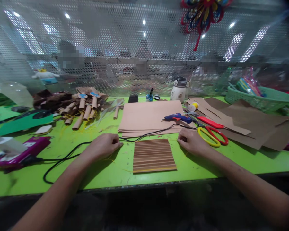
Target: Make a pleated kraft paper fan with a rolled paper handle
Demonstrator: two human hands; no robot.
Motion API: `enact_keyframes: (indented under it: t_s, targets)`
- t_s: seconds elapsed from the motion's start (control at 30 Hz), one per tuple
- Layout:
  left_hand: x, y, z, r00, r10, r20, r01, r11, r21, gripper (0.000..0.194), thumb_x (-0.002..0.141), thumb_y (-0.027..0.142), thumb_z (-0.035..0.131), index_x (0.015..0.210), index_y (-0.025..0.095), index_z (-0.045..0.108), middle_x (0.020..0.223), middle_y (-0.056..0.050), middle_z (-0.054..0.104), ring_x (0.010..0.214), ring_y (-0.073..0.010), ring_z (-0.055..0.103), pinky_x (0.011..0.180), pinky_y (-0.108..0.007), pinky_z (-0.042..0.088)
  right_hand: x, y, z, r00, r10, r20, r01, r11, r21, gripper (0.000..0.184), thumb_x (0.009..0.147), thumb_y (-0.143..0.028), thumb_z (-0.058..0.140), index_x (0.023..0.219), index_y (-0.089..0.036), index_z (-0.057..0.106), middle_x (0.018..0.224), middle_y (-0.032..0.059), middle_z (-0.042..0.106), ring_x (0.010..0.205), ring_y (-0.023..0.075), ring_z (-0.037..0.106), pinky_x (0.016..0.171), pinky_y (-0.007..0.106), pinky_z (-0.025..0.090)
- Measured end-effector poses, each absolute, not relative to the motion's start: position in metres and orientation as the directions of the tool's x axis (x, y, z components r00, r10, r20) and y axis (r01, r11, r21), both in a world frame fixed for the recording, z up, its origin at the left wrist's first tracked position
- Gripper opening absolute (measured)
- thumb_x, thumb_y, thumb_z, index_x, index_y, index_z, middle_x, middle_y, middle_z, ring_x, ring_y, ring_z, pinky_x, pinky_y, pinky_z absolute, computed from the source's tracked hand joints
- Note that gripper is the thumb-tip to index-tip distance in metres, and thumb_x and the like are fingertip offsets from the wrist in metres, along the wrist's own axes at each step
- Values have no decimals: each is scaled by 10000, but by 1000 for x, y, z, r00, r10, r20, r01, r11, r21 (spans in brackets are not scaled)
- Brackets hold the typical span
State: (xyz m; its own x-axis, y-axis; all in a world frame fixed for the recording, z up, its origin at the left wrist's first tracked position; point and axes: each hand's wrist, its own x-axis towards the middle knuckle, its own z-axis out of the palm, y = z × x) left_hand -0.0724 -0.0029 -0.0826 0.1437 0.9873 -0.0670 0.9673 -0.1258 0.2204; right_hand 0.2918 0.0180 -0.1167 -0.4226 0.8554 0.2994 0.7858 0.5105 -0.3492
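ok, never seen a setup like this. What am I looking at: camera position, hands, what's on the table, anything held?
There's no robot: these are a person's bare left hand and right hand. The single picture comes from a camera worn on their head, looking forward and down. Both hands are loosely curled at a green table, on either side of a pleated brown sheet. Beyond it is a stack of flat sheets with a blue glue gun on top. Scissors lie by the right hand; paper rolls are piled at the far left. I see nothing clearly held, though a thin strand could be hidden.
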Motion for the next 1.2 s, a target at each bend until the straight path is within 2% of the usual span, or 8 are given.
enact_keyframes:
  t_s: [0.23,0.37,0.47,0.57,0.7,0.8,0.97,1.2]
  targets:
    - [-80,-5,-79,131,989,-75,964,-109,244,214,753,408,527,736,222,631,729,-42,671,666,-221,588,562,-285,341,301,19,-103,-438,867,236,800,496,-339,63,749,-165,605,784,-193,650,848,88,641,801,244,588,699,358,454]
    - [-91,-7,-72,143,989,-23,962,-134,237,261,726,318,510,902,206,668,881,-70,677,781,-248,616,676,-318,437,306,15,-83,-462,850,253,778,526,-344,291,749,-212,651,1039,-203,665,1145,121,627,1106,302,534,949,474,414]
    - [-87,-17,-62,162,978,135,962,-187,200,383,718,286,501,1043,167,665,1067,-125,639,977,-304,602,860,-392,450,297,5,-65,-569,780,259,686,624,-373,387,808,-248,628,1194,-214,610,1277,103,577,1236,281,460,1052,470,347]
    - [-64,-32,-55,384,891,243,864,-440,246,469,806,341,497,1238,181,584,1294,-129,542,1207,-293,499,1044,-401,357,277,-4,-55,-727,657,198,540,726,-426,575,821,-412,659,1343,-231,501,1371,104,510,1287,281,420,1064,460,346]
    - [-26,-48,-62,634,773,28,720,-604,342,785,774,578,604,1448,267,350,1512,-91,341,1324,-285,400,1074,-389,347,253,-6,-61,-827,559,59,473,749,-464,777,743,-562,699,1395,-227,444,1348,123,524,1222,304,469,1021,475,385]
    - [-12,-51,-73,629,778,17,737,-602,306,925,689,639,662,1464,268,317,1521,-116,320,1346,-330,358,1092,-438,309,248,-7,-69,-832,554,35,482,754,-446,813,701,-577,727,1385,-228,460,1327,134,530,1197,327,468,1000,506,386]
    - [-10,-51,-82,592,802,84,746,-584,320,743,778,533,633,1421,268,374,1393,-100,462,1267,-288,426,1050,-403,346,250,-23,-75,-807,590,37,540,762,-358,847,697,-565,734,1406,-222,422,1318,146,516,1177,332,459,992,511,383]
    - [-8,-49,-90,534,829,167,757,-557,342,607,801,477,628,1335,236,469,1221,-100,542,1145,-281,485,977,-412,391,242,-33,-89,-715,679,168,603,720,-345,565,804,-351,701,1306,-176,509,1118,130,590,1028,274,503,876,429,452]
